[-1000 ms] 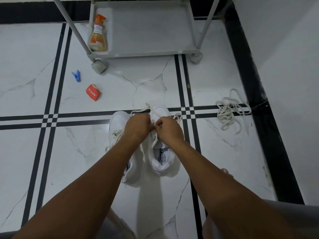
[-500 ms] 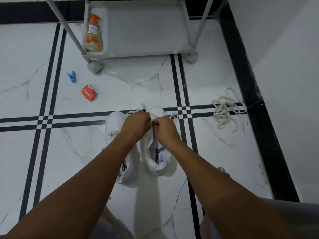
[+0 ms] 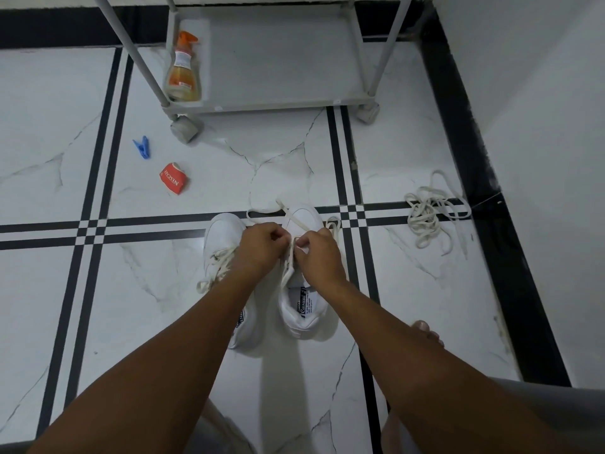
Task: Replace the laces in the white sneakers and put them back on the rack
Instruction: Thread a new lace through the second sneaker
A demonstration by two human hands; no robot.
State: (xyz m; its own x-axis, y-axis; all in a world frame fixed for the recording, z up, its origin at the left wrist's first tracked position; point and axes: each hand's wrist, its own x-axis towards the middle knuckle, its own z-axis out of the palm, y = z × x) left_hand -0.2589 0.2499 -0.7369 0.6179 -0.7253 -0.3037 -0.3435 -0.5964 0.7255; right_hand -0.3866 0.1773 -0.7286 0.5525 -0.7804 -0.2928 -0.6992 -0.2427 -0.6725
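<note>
Both my left hand (image 3: 260, 245) and right hand (image 3: 319, 253) pinch the cream flat lace (image 3: 296, 221) over the right white leather sneaker (image 3: 302, 290), beside its laced twin (image 3: 222, 244) on the near floor. Pulling unevenly could skip an eyelet or drag the shoe. The grey metal rack (image 3: 268, 106) stands far off.

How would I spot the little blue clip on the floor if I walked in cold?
Start at the grey rack against the far wall and find its front left wheel. Just left of that wheel, on the white floor, lies the blue clip. It is the only blue thing, smaller than the crumpled red packet nearby.
</note>
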